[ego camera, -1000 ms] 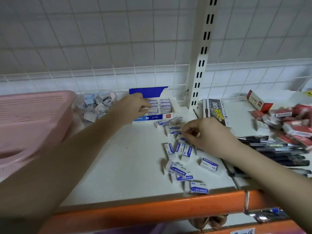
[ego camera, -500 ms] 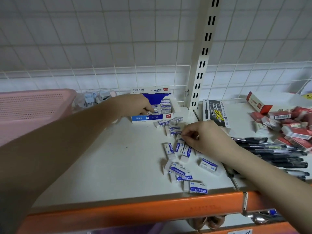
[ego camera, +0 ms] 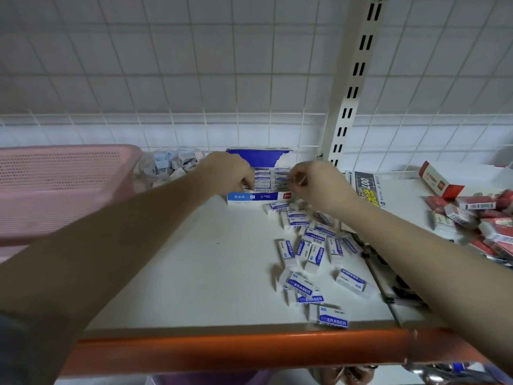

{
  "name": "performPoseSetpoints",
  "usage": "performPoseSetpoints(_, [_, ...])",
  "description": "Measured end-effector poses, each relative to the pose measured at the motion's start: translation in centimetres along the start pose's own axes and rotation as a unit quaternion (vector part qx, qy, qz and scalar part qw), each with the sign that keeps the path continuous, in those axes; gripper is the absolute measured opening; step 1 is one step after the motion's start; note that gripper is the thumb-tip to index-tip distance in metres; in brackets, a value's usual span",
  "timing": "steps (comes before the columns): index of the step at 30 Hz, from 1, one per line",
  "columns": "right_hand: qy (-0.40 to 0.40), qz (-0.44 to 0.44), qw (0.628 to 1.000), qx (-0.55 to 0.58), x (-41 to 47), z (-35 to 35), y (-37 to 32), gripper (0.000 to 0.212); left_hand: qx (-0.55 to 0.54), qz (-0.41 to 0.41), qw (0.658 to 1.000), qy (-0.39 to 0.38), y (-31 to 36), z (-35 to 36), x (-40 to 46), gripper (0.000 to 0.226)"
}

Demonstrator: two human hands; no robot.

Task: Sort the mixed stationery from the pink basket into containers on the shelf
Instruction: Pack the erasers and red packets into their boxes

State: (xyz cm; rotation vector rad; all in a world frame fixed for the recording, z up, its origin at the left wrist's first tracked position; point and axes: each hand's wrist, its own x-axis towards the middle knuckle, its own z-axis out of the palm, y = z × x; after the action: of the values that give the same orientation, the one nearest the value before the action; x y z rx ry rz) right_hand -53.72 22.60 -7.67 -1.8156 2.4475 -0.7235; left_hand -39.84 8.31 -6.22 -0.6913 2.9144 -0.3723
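A blue and white eraser box point(ego camera: 251, 197) stands open at the back of the white shelf point(ego camera: 194, 273), with erasers stacked inside. My left hand point(ego camera: 230, 170) rests at the box's left side, fingers curled on the stacked erasers. My right hand point(ego camera: 313, 182) is at the box's right side and pinches a small white eraser at the stack. Several loose white erasers point(ego camera: 313, 245) with blue sleeves lie scattered on the shelf below my right hand. The pink basket point(ego camera: 55, 184) stands at the left.
A clear tub of small items point(ego camera: 169, 163) sits behind the basket. Red boxed items point(ego camera: 477, 218) pile up at the right, beside a black-and-yellow pen box point(ego camera: 366, 187) and dark pens point(ego camera: 399, 290). The shelf has an orange front rail point(ego camera: 236, 351) and a slotted upright point(ego camera: 352, 87).
My right hand rose from the loose pile to the box with an eraser pinched. My left hand stayed at the box.
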Motion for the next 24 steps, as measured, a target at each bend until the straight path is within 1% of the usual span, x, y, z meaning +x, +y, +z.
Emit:
performPoseSetpoints(2, [-0.018, -0.003, 0.999, -0.033, 2.4, 0.7, -0.1, 0.026, -0.064, -0.019, 0.998, 0.021, -0.6, 0.6, -0.1, 0.027])
performPoseSetpoints(4, [-0.049, -0.003, 0.996, -0.081, 4.3, 1.5, 0.2, 0.039, -0.114, -0.054, 0.99, 0.063, -1.3, 1.0, 0.0, 0.026])
performPoseSetpoints(6, [-0.07, -0.002, 0.99, -0.126, 5.6, 2.3, 0.6, 0.049, -0.106, -0.082, 0.986, 0.101, -1.3, 1.2, 0.3, 0.027])
performPoseSetpoints(7, [-0.079, 0.001, 0.987, -0.139, 6.0, 2.5, 0.7, 0.052, -0.096, -0.091, 0.985, 0.107, -1.2, 1.2, 0.4, 0.029])
performPoseSetpoints(8, [-0.089, 0.001, 0.985, -0.149, 6.3, 2.7, 0.8, 0.051, -0.088, -0.096, 0.986, 0.101, -1.2, 1.3, 0.7, 0.033])
performPoseSetpoints(11, [-0.108, -0.007, 0.979, -0.174, 6.7, 2.7, 0.7, 0.049, -0.078, -0.111, 0.99, 0.044, -1.0, 1.5, 1.2, 0.048])
performPoseSetpoints(14, [-0.106, -0.016, 0.974, -0.201, 6.6, 2.7, 0.5, 0.047, -0.078, -0.112, 0.99, 0.026, -1.0, 1.9, 1.5, 0.051])
performPoseSetpoints(16, [-0.098, -0.011, 0.974, -0.202, 6.4, 3.0, 0.5, 0.041, -0.075, -0.112, 0.99, 0.029, -1.0, 1.9, 1.5, 0.05])
performPoseSetpoints(18, [-0.086, 0.012, 0.979, -0.186, 6.5, 3.3, 0.7, 0.037, -0.074, -0.114, 0.99, 0.026, -0.9, 1.9, 1.5, 0.048])
performPoseSetpoints(20, [-0.084, 0.028, 0.982, -0.164, 6.5, 3.5, 1.0, 0.036, -0.077, -0.12, 0.99, 0.019, -0.7, 2.1, 1.4, 0.046])
performPoseSetpoints(22, [-0.097, 0.025, 0.985, -0.14, 6.6, 3.2, 1.0, 0.036, -0.098, -0.124, 0.987, 0.032, -0.6, 2.3, 1.2, 0.044])
performPoseSetpoints(24, [-0.105, -0.001, 0.988, -0.113, 6.6, 2.8, 0.5, 0.046, -0.118, -0.128, 0.983, 0.054, -0.4, 2.1, 0.7, 0.042])
